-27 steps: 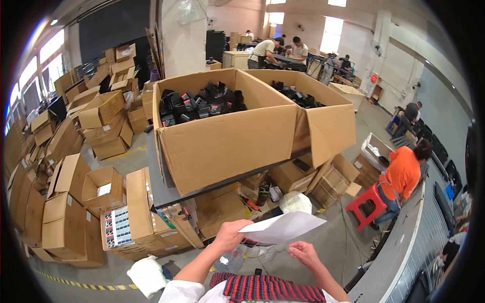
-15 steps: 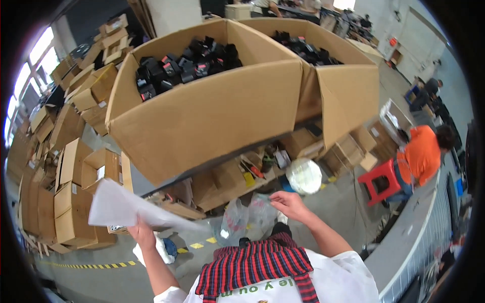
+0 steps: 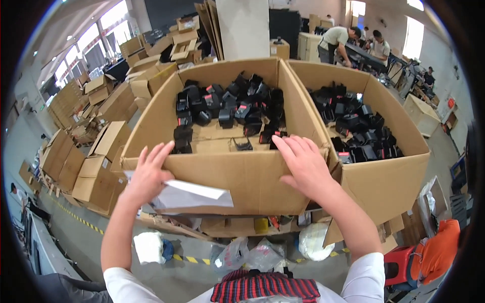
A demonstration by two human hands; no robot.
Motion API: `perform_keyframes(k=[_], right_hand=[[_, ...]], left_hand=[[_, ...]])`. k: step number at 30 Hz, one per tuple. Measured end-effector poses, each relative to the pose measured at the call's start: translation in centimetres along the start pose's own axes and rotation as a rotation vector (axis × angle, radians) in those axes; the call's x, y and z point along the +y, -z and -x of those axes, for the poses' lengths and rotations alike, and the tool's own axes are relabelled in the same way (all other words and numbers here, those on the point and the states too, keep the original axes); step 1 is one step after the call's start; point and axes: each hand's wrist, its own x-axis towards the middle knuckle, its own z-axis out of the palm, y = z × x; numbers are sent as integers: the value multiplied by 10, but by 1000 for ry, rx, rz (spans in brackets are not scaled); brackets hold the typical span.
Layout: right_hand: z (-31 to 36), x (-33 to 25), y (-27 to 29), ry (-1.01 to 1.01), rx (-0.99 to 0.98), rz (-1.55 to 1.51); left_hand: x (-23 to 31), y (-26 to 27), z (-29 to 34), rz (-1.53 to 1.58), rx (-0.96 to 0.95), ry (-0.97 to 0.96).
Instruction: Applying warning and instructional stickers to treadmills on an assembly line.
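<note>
A large cardboard box (image 3: pixel 242 177) stands in front of me, holding black plastic parts (image 3: pixel 227 103) with red marks, mostly toward its far side. My left hand (image 3: pixel 145 178) is at the left end of the near wall, fingertips at the rim. A white sheet of paper (image 3: pixel 194 194) hangs from that hand against the outside of the wall, held near the thumb. Farther right, my right hand (image 3: pixel 306 164) grips the same rim, with its fingers over the edge and its thumb on the outer side.
A second cardboard box (image 3: pixel 384 189) with similar black parts adjoins on the right. Plastic bags (image 3: pixel 265 252) and a white roll (image 3: pixel 314 242) lie below. At right, a person in orange (image 3: pixel 439 252) is by a red stool (image 3: pixel 398 263). Cardboard boxes (image 3: pixel 96 184) crowd the left.
Both hands have moved up and forward onto the box's near rim. The paper has come along with my left hand. The view has tilted up, showing more of the box's inside.
</note>
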Motion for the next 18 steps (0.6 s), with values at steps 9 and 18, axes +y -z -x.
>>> perform_keyframes(k=[9, 18], right_hand=[[-56, 23, -17, -160, -297, -12], [-21, -2, -11, -187, -176, 26]], left_hand=[[-30, 0, -51, 110, -179, -48], [-7, -17, -2, 9, 145, -85]])
